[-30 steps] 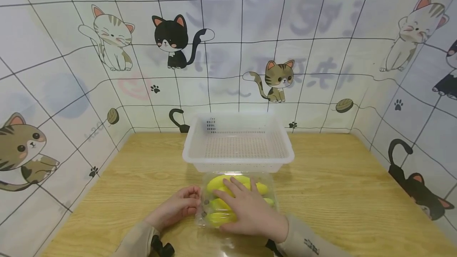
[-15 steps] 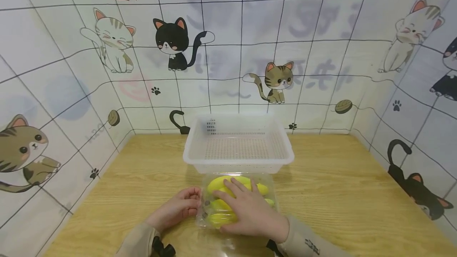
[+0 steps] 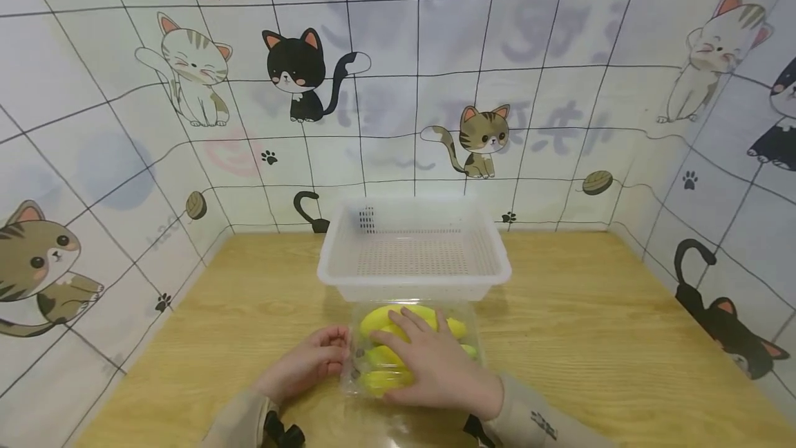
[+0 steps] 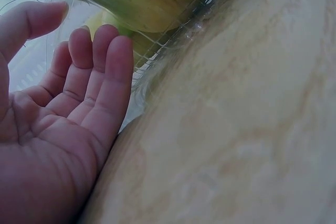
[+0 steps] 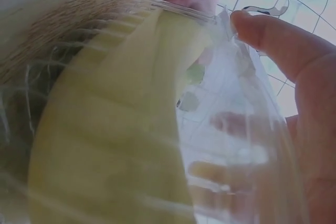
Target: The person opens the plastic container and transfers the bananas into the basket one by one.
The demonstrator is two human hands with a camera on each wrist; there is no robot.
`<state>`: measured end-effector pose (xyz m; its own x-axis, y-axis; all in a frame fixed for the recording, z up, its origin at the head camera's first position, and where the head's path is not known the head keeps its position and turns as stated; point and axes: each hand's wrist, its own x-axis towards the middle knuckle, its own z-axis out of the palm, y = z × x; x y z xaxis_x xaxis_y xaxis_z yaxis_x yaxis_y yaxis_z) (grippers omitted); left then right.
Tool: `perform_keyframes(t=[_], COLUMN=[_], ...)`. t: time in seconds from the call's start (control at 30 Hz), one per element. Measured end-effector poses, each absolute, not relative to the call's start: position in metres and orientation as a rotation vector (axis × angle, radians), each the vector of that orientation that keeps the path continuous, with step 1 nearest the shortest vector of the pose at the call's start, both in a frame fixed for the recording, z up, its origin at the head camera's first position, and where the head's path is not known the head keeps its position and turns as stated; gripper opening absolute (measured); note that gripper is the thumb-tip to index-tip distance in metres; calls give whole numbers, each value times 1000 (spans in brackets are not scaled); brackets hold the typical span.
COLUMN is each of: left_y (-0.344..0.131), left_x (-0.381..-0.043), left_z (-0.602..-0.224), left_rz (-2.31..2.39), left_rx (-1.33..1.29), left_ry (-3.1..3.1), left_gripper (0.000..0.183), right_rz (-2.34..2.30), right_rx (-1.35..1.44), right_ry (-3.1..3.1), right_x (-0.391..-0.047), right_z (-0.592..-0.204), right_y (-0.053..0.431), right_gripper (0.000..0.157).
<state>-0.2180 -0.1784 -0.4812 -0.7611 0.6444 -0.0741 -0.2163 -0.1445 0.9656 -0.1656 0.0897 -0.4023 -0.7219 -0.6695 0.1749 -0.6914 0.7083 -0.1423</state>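
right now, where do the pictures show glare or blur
Head: fairly sharp, faint glints on the clear box; left wrist: left hand reasonably clear, tabletop soft and blurred; right wrist: dim, banana soft behind pale glare streaks.

Left arm: a beige fabric left sleeve (image 3: 236,422) enters at the bottom of the head view, left of centre, and slants up and rightward. The bare left hand (image 3: 316,358) lies at lower centre-left, fingers loosely bent; in the left wrist view the palm faces the camera, thumb apart from the four fingertips. Right arm: a matching beige fabric right sleeve (image 3: 535,415) slants up and leftward. The bare right hand (image 3: 435,368), at lower centre, is back-up, fingers spread.
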Motion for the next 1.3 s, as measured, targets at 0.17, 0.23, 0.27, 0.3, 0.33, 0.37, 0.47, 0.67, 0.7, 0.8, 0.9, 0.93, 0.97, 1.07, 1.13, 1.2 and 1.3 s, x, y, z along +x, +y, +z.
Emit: perform_keyframes(t=[0.17,0.23,0.27,0.3,0.33,0.37,0.47,0.67,0.7,0.8,0.9,0.93,0.97,1.07,1.13,1.2,1.3], left_y=[-179,-179,-179,-179,-179,-179,-178,-179,-179,-180,-181,-181,-181,-181,-180,-180,-179], left_x=[-219,-219,-219,-220,-220,-220,-221,-220,-220,-219,-220,-219,-219,-219,-219,-220,-220], left_z=[-482,-482,-482,-481,-481,-481,-480,-480,-480,-480,-481,-481,-482,-482,-482,-482,-481], left_rz=[1953,1951,1953,1956,1959,1961,1963,1967,1967,1964,1959,1958,1956,1955,1956,1959,1962], left_rx=[487,487,490,494,493,498,512,523,524,523,529,530,534,533,532,533,535], left_ry=[1550,1547,1549,1550,1550,1551,1553,1538,1533,1528,1525,1525,1527,1529,1526,1522,1517], left_gripper=[17,17,17,16,16,17,17,18,18,17,17,17,17,18,18,17,17], right_rz=[286,288,284,285,286,289,294,311,317,336,337,338,336,316,297,278,262], right_rx=[1122,1125,1123,1121,1116,1113,1105,1106,1107,1115,1133,1137,1141,1149,1152,1153,1157], right_ry=[-2808,-2806,-2801,-2796,-2790,-2786,-2778,-2785,-2785,-2785,-2780,-2778,-2772,-2749,-2733,-2718,-2695], right_x=[-166,-166,-167,-168,-168,-168,-169,-170,-169,-169,-168,-168,-167,-167,-166,-166,-166], right_z=[-403,-403,-403,-403,-403,-403,-403,-401,-400,-399,-398,-398,-398,-398,-398,-398,-398], right_y=[89,89,88,88,88,89,90,90,90,90,90,90,90,90,90,89,89], right_gripper=[78,78,78,78,78,78,78,77,77,76,75,74,74,72,71,70,68])
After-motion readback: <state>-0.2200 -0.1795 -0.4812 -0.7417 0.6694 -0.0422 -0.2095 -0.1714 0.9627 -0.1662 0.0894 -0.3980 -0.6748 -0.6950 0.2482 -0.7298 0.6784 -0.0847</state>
